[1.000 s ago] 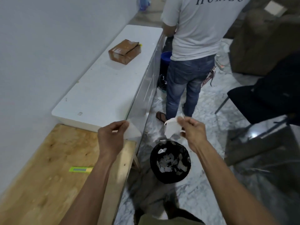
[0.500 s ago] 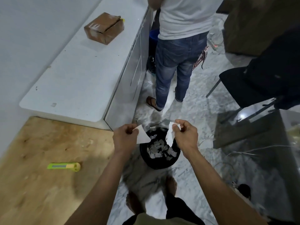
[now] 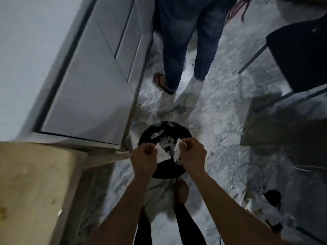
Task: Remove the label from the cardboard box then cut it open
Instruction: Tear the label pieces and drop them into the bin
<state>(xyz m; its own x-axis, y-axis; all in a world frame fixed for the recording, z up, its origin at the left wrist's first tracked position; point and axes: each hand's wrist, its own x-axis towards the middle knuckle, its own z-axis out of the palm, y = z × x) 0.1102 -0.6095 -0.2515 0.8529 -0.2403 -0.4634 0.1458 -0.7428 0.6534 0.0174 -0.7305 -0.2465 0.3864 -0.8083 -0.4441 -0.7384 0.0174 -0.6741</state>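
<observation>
My hands hang close together just above a black bin [image 3: 184, 132] on the floor that holds several white paper scraps. My left hand [image 3: 144, 157] pinches a pale piece of torn label [image 3: 161, 152]. A second white strip of label [image 3: 177, 154] is pinched by my right hand [image 3: 192, 154] and dangles into the bin's mouth. Neither the cardboard box nor the cutter is in view.
A person in jeans and sandals [image 3: 177, 50] stands just beyond the bin. The white cabinet [image 3: 88, 85] and the wooden table [image 3: 35, 183] are at left. At right are a black chair [image 3: 300, 50] and loose cables [image 3: 247, 174]. My bare foot [image 3: 180, 191] is beside the bin.
My view has tilted down onto the bin, so the box and cutter have left the frame. Both hands have lowered and come closer together over the bin, still holding the label pieces.
</observation>
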